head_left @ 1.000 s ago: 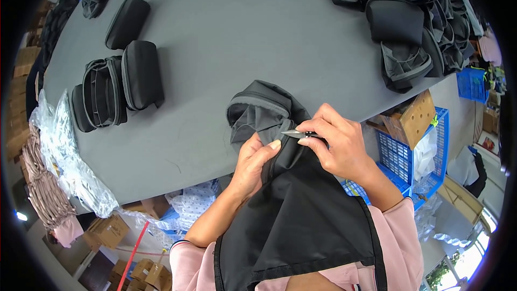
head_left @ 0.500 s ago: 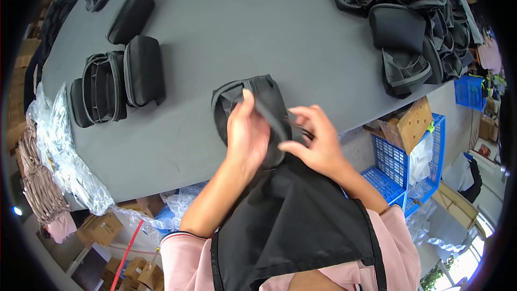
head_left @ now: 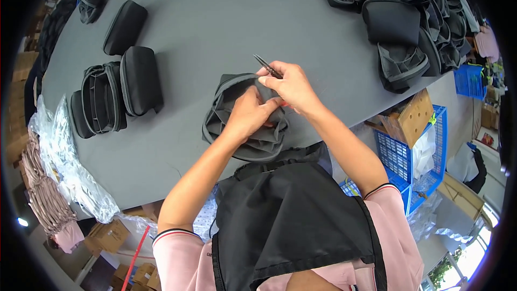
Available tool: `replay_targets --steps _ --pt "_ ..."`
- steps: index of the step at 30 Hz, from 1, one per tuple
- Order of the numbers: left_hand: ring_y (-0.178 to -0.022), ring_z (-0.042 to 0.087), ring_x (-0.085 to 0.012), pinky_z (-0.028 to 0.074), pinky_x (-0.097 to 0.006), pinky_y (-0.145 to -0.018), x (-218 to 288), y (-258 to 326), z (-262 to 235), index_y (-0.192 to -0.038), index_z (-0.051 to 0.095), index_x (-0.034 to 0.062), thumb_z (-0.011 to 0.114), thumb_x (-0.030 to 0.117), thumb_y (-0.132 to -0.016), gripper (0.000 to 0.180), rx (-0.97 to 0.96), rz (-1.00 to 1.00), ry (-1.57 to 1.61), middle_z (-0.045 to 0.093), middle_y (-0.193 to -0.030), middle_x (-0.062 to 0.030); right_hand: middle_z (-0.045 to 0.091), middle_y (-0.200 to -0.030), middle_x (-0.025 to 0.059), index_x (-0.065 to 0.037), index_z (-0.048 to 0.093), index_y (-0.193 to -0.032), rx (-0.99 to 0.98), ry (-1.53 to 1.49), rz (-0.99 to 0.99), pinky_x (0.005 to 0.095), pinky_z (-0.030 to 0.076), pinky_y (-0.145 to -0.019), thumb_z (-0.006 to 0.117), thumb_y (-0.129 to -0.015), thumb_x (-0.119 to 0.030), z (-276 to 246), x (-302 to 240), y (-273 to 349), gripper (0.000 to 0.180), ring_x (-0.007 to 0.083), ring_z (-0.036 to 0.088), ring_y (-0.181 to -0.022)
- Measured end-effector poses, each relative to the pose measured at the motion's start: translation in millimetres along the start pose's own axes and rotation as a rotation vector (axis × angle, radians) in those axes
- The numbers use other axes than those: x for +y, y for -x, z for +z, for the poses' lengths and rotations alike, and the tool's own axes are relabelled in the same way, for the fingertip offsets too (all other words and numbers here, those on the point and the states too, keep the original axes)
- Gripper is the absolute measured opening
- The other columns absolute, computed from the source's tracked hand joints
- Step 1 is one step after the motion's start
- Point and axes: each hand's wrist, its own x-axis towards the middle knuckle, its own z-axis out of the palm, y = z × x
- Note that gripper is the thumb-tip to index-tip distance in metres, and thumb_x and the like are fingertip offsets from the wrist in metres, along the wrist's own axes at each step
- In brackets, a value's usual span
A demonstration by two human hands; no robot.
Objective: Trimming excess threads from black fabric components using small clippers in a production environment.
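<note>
**In-work status: judged incomplete**

The broad grey work surface (head_left: pixel 226 27), matt and smooth, carries the pouches. Along its right edge lies a large heap of black and dark-grey fabric pouches (head_left: pixel 391 21), rounded and padded, some gaping; nothing marks them as finished or awaiting attention. Toward the left edge stands a row of black, grey-trimmed pouches (head_left: pixel 141 81), one open with folded dividers, the end ones closed and firm-sided; these may be done, though this cannot be confirmed. Near the middle of the near edge sits a black-and-grey, soft-walled pouch (head_left: pixel 219 109), mouth wide, lining creased into pleats; work on it appears unfinished. Close together over it are the left hand (head_left: pixel 249 110), reaching into the mouth with fingertips hidden, grip not determinable, and the right hand (head_left: pixel 291 87), at the rim, clamped round slim dark metal snips (head_left: pixel 273 71), pointed blades clear of the cloth.
</note>
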Motion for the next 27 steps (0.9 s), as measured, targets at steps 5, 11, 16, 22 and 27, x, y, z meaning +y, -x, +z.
replay_targets --steps 5,11,16,22,27 --pt "-0.069 0.060 -0.0141 0.055 -0.029 -0.054 -9.7 -0.6 2.4 -0.093 0.048 -0.0054 0.063 0.014 -0.084 0.026 0.133 0.098 0.296 0.060 -0.082 -0.0116 0.061 -0.068 0.0046 -0.001 0.061 -0.099 0.134 0.076 -0.014 0.0283 0.047 -0.060 0.063 -0.081 -0.017 -19.2 0.4 34.5 0.024 0.0131 0.057 -0.060" --pt "-0.068 0.059 -0.0132 0.053 -0.028 -0.051 -10.3 -2.3 6.9 -0.090 0.048 -0.0045 0.064 0.012 -0.084 0.024 0.181 0.125 0.352 0.059 -0.079 -0.0091 0.060 -0.077 0.0065 -0.006 0.058 -0.099 0.122 0.322 -0.053 0.0313 0.048 -0.068 0.064 -0.081 -0.017 -27.0 32.5 96.5 0.022 0.0194 0.058 -0.070" --pt "-0.063 0.055 -0.0106 0.051 -0.025 -0.046 -7.5 -4.0 6.1 -0.079 0.044 -0.0012 0.065 0.012 -0.083 0.025 0.209 0.106 0.288 0.052 -0.070 -0.0051 0.057 -0.082 0.0047 -0.007 0.060 -0.096 -0.006 0.372 -0.128 0.0316 0.046 -0.062 0.066 -0.078 -0.016 -33.4 13.9 85.3 0.021 0.0224 0.059 -0.069" --pt "-0.061 0.058 -0.0098 0.050 -0.023 -0.050 -13.2 -6.2 5.4 -0.096 0.050 -0.0008 0.063 0.012 -0.085 0.022 0.190 0.074 0.242 0.059 -0.075 -0.0051 0.054 -0.077 0.0023 -0.009 0.062 -0.091 0.006 0.614 -0.373 0.0328 0.045 -0.058 0.068 -0.074 -0.016 -33.5 8.6 77.4 0.019 0.0206 0.058 -0.063" --pt "-0.061 0.058 -0.0100 0.050 -0.023 -0.050 -10.3 -4.3 6.0 -0.095 0.050 -0.0010 0.062 0.012 -0.085 0.021 0.194 0.067 0.258 0.059 -0.076 -0.0057 0.053 -0.076 0.0024 -0.008 0.062 -0.089 0.027 0.828 -0.633 0.0332 0.044 -0.055 0.069 -0.072 -0.015 -33.9 2.9 74.9 0.020 0.0198 0.057 -0.062"
